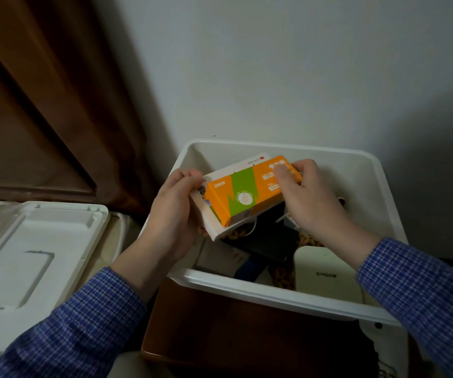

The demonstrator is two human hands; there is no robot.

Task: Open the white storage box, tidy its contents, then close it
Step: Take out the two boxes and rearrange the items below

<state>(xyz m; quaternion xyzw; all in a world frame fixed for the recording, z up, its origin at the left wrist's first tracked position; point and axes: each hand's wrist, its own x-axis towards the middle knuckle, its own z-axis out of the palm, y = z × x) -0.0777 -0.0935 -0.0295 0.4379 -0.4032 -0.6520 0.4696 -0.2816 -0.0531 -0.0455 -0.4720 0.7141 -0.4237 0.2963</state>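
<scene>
Orange and green cardboard is what I hold now: a carton (249, 192) lies on top of a flat white pack (219, 203), and both are lifted together over the open box (282, 294). My left hand (173, 214) grips the near-left end of the pair, the fingers curled under the pack and the thumb on its edge. My right hand (307, 192) pinches the far-right end of the carton, thumb on the printed face, fingers over the top.

The long axis of the carton runs from my left grip up to my right grip, diagonal to the walls of the box. Both hands are equally close, one at each end, so either can guide it. The free space is below and beyond my right grip, along the far wall; directly under the grips lie a black item (271, 236), a white cable (251, 230) and some loose orange-brown pieces (282, 276). Near my right wrist stands a pale device (326, 271).

I judge the tidying is in the middle. The next move probably needs the pair turned parallel to a wall before lowering, otherwise a corner may rest on the black item and sit tilted.

The lid (29, 257) lies upside down well to the left of my left grip, so closing is not yet done.
</scene>
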